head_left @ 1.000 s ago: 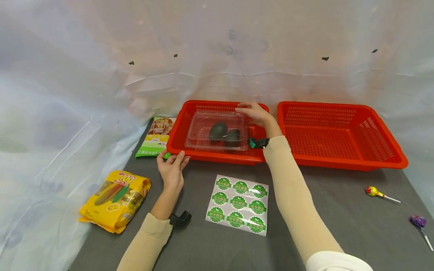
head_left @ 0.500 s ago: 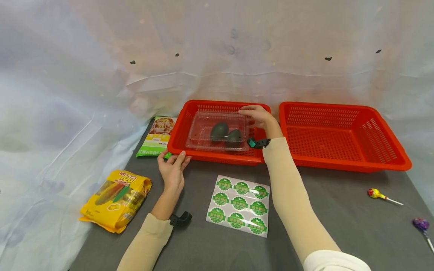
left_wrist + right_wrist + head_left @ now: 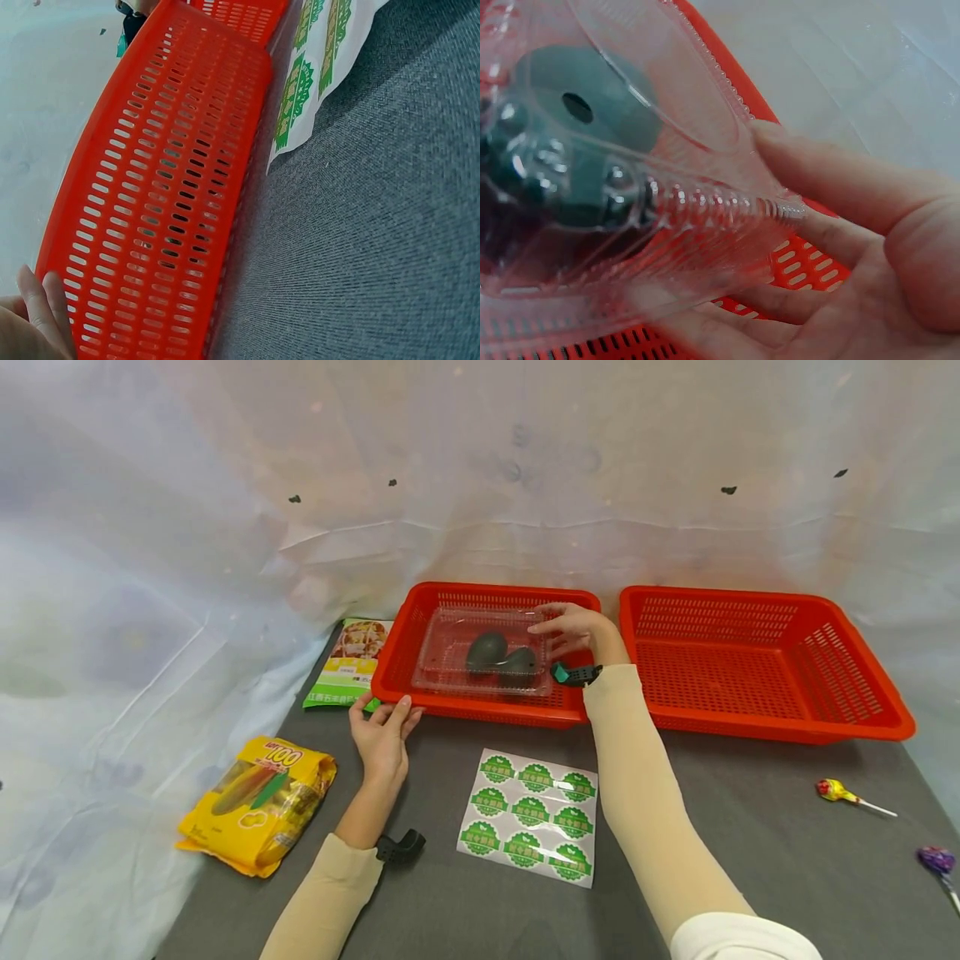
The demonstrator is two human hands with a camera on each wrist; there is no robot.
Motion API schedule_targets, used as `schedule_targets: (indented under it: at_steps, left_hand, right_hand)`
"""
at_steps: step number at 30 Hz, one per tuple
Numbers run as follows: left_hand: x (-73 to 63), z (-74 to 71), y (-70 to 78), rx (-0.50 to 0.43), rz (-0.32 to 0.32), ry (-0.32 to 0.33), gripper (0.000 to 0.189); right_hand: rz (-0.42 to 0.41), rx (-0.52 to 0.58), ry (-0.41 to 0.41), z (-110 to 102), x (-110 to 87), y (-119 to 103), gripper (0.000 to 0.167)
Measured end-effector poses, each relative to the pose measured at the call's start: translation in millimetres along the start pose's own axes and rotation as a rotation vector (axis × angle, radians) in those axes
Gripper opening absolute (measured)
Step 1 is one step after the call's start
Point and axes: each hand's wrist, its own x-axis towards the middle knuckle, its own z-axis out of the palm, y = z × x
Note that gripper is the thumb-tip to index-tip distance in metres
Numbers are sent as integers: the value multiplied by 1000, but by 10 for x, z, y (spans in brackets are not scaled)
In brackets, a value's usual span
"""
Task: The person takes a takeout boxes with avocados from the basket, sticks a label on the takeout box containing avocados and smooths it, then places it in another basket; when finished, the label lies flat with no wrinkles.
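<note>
My left hand [image 3: 380,743] grips the near left corner of a red plastic basket [image 3: 487,707], thumb over the rim and fingers below it. In the left wrist view its fingers [image 3: 51,307] lie against the slotted wall. Inside the basket sits a clear plastic clamshell box [image 3: 444,647] with its lid down. Two smooth, dark green, avocado-like fruits [image 3: 487,652] show through it. At the box's right end my right hand [image 3: 577,628] holds its edge. In the right wrist view the thumb [image 3: 817,169] is on the upper edge, with fingers below, partly seen through the plastic.
A second red basket [image 3: 712,681] stands to the right. A sheet of green round stickers [image 3: 528,810] lies in front. At left are a yellow candy bag [image 3: 258,806] and a green food packet [image 3: 345,664]. Two lollipops [image 3: 832,790] lie at the right.
My right hand has slid a little toward me along the box's right end. The left hand keeps its hold on the basket's rim.
</note>
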Motion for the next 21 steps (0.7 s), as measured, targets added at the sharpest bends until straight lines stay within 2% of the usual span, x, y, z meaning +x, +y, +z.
schedule_targets:
  at_steps: [4,8,13,21]
  left_hand:
    - [2,-1,-19,-3,7,-4,58]
    - [8,-5,-16,2,7,-2,59]
    - [10,-8,-8,11,6,4,61]
    - [9,1,-5,17,8,4,62]
  right_hand:
    - [18,-74,-32,31,-14,-16,74]
    - [63,-121,-107,56,-14,-75,78]
    - [100,-223,-156,23,-28,-188,74]
    - [77,-270,-224,-23,-1,-221,73]
